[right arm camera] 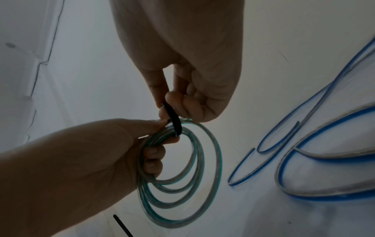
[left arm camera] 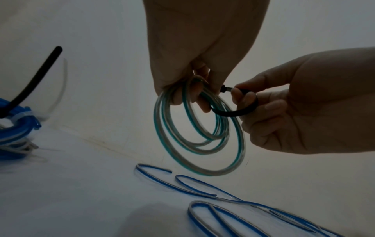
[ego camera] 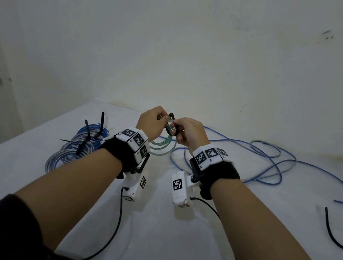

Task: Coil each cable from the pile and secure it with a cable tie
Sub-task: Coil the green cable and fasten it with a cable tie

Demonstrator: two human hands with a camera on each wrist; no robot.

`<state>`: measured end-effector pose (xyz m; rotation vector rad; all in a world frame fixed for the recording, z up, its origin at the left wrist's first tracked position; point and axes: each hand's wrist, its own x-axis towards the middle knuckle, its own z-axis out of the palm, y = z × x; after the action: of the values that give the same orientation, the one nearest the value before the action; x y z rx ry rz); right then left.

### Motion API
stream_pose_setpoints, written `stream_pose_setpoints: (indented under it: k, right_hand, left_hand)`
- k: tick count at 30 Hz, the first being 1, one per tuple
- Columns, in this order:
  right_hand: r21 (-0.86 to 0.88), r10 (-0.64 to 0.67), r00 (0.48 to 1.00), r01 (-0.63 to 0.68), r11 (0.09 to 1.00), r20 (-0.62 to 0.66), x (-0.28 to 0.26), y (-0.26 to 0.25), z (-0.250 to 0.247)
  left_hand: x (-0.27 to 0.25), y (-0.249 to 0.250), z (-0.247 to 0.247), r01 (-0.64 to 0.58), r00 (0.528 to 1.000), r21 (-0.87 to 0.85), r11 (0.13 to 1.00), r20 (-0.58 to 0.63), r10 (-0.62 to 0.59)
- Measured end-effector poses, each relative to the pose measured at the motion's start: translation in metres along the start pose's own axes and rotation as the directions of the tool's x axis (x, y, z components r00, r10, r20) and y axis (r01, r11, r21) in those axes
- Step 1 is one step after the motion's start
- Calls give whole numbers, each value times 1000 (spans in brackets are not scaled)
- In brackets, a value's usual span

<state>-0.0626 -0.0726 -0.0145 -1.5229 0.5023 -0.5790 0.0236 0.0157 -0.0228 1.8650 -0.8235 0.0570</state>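
A green-striped clear cable coil hangs above the white table. My left hand grips the top of the coil, fingers curled through its loops. A black cable tie bends in a loop around the coil's strands beside the left fingers. My right hand pinches that tie between thumb and forefinger. The tie's head sticks up between the two hands.
Loose blue-striped cables sprawl over the right of the table. Blue coils bound with black ties lie at the left. A spare black cable tie lies at the right. A wall stands close behind.
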Motion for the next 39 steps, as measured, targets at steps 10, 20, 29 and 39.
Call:
stream_pose_setpoints:
  k: [10,20,29,39]
  right_hand:
    - [42,38,999,-39,998,23,0,1,0]
    - [67,-14,1000,14,998,2,1,10,1]
    - [142,58,998,-59,988,10,2,5,0]
    - [272,290,955,-263,926,-63,8,9,0]
  left_hand:
    - [-3,0,0,-62,998,24,998,-26,63]
    - [-3,-2,-2,-114,993,124,986,36,110]
    - [-5,2,-1,-147,981,140,979,146,126]
    - [-13,2,4,-143,975,147,979,191,114]
